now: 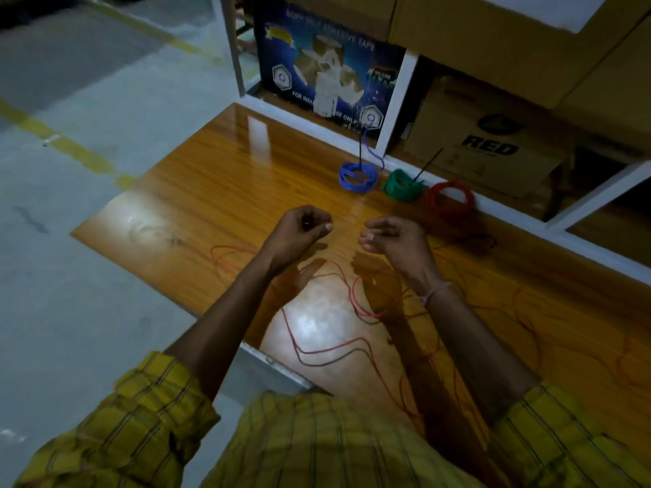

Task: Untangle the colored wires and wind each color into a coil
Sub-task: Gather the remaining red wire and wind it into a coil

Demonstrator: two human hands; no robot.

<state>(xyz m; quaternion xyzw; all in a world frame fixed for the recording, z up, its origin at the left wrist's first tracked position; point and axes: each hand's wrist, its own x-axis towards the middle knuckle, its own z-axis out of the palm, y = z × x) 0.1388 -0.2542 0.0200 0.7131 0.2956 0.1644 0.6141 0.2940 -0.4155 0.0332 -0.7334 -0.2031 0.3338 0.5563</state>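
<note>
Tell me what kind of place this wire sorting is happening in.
Probably a warehouse or stockroom. Cardboard cartons are stacked on white shelving behind the wooden table, an adhesive tape box sits among them, and yellow lines mark the concrete floor.

Blue box (327, 68) behind counter's far edge: "ADHESIVE TAPE" on top, "FOR IND… USE ONLY" lower down, partly torn off. Carton (486, 153) to its right: "RED".

Bare tabletop (218, 177) left of coils (405, 184)
</note>
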